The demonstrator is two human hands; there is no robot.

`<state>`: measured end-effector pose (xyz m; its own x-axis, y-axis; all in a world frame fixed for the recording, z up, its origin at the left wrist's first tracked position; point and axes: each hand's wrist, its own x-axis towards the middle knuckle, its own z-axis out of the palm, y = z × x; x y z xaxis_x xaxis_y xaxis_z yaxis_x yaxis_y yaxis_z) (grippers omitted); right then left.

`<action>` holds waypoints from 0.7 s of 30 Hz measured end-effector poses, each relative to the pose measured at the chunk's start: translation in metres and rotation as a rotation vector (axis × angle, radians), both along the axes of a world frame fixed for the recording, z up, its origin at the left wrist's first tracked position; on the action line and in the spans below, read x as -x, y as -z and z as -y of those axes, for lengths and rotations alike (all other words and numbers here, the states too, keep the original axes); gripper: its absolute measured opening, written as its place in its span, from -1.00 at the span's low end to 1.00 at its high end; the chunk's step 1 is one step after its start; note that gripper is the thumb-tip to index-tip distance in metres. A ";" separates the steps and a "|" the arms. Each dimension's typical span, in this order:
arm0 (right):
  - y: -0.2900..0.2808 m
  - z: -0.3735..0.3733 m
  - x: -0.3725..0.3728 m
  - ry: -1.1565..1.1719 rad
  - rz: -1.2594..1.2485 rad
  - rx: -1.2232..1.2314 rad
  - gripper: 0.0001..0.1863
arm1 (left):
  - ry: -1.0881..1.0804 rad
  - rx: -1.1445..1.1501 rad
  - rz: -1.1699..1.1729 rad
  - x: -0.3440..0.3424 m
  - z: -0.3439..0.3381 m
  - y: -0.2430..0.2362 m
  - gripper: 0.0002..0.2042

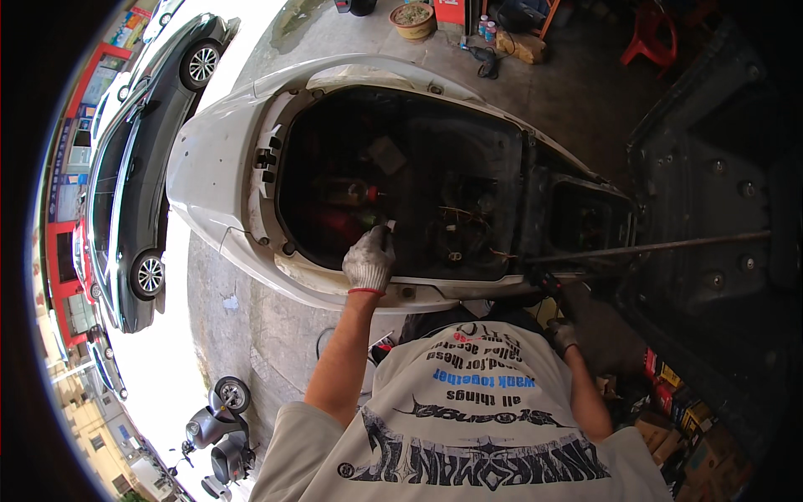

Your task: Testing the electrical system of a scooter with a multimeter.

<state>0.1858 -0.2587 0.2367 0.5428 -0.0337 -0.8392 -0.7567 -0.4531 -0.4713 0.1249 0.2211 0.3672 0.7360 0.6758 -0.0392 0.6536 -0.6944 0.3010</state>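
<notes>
My left hand [370,261], in a white knit glove, is over the near left part of an open black storage well [406,125] in a white scooter body [209,167], pinching a small pale piece [390,226]. Inside lie a yellowish bottle [350,191], a dim red item [335,222] and loose wires [456,222]. My right hand [564,336], also gloved, is low beside the scooter's near side, fingers curled; what it holds is unclear in shadow. A black object [548,282] sits just above it on the edge.
A raised black seat [698,167] and a thin rod [661,247] are at right. Behind are a planter [411,21], power tool [483,58] and red stool [648,46]. Parked cars [125,184] and another scooter [222,435] stand left, boxes [686,427] lower right.
</notes>
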 end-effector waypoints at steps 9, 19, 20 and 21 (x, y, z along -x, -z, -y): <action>0.012 0.006 0.002 0.022 -0.008 -0.051 -0.81 | -0.006 0.006 -0.008 -0.001 0.000 -0.002 -0.79; 0.000 -0.002 -0.001 -0.070 0.038 0.007 -0.78 | -0.008 0.017 0.012 -0.001 0.001 -0.002 -0.79; 0.000 -0.002 -0.002 -0.109 0.054 0.008 -0.78 | -0.006 0.018 0.012 -0.002 0.001 -0.003 -0.79; 0.000 -0.003 -0.002 -0.149 0.068 0.008 -0.78 | -0.010 0.026 -0.004 -0.003 0.001 -0.005 -0.79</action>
